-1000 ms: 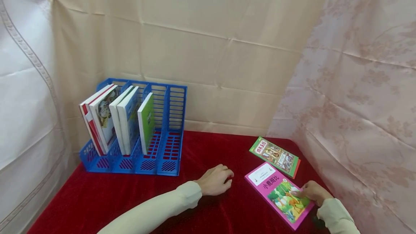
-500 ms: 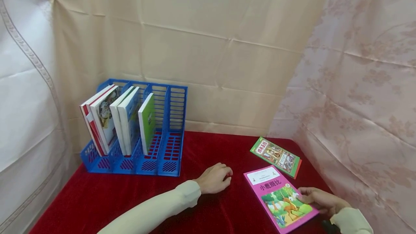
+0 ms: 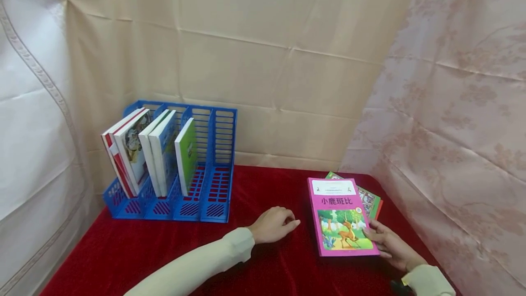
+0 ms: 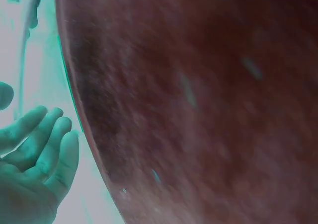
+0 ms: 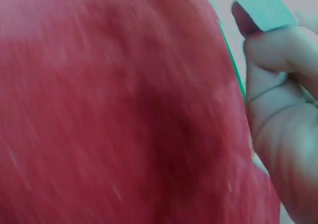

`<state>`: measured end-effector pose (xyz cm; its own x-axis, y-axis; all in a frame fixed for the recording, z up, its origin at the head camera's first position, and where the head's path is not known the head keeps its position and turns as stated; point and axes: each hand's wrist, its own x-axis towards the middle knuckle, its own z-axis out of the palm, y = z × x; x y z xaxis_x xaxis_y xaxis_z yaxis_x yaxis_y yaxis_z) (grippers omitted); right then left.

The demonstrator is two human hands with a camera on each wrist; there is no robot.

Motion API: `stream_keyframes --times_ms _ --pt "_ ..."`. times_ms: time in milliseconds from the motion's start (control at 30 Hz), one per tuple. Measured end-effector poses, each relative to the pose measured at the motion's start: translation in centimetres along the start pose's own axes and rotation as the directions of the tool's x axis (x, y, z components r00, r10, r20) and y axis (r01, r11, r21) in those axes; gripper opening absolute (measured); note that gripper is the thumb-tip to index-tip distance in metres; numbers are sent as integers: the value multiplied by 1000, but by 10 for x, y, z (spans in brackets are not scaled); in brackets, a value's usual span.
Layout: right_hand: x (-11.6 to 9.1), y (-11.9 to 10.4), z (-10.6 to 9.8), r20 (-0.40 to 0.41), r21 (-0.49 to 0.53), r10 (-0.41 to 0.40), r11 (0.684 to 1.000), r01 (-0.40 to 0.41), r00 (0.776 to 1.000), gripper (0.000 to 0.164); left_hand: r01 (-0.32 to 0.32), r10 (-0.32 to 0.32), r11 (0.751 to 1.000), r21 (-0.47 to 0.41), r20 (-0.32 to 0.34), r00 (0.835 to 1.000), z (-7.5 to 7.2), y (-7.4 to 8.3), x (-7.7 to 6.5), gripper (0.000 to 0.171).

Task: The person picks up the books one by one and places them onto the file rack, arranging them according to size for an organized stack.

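My right hand [image 3: 390, 243] pinches a pink book [image 3: 338, 202] by its lower right edge, thumb on the cover. The cover, with a deer picture, faces me and stands tilted up, overlapping the green book [image 3: 371, 202] behind it. In the right wrist view, the thumb and curled fingers [image 5: 278, 50] hold the book's edge [image 5: 266, 8]. My left hand [image 3: 273, 225] is low over the red cloth, left of the pink book, with nothing in it. Its fingers [image 4: 47, 149] are loosely bent in the left wrist view.
A blue file rack [image 3: 215, 191] with upright compartments stands at the back left. White-edged books [image 3: 135, 150] fill its left compartments, and a green-covered book [image 3: 186, 156] stands in the third. Curtains [image 3: 263, 58] hang behind the table and at both sides.
My right hand has lifted the pink book, turned it upright toward me and moved it back, so it now partly covers the green book. The left hand has barely shifted.
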<state>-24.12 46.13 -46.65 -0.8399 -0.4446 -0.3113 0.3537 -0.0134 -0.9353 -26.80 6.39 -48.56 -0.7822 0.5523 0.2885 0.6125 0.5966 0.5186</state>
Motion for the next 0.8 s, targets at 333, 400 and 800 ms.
stream_keyframes --times_ms 333,400,800 --pt "22 6 47 -140 -61 -121 992 114 983 19 -43 48 993 -113 34 998 3 22 6 18" --pt "26 7 57 -169 -96 -153 986 138 974 19 -34 45 992 -123 86 995 6 26 8 21" --pt "30 -12 117 -92 -398 -286 889 228 954 34 139 -100 906 -400 117 988 -3 50 17 53"
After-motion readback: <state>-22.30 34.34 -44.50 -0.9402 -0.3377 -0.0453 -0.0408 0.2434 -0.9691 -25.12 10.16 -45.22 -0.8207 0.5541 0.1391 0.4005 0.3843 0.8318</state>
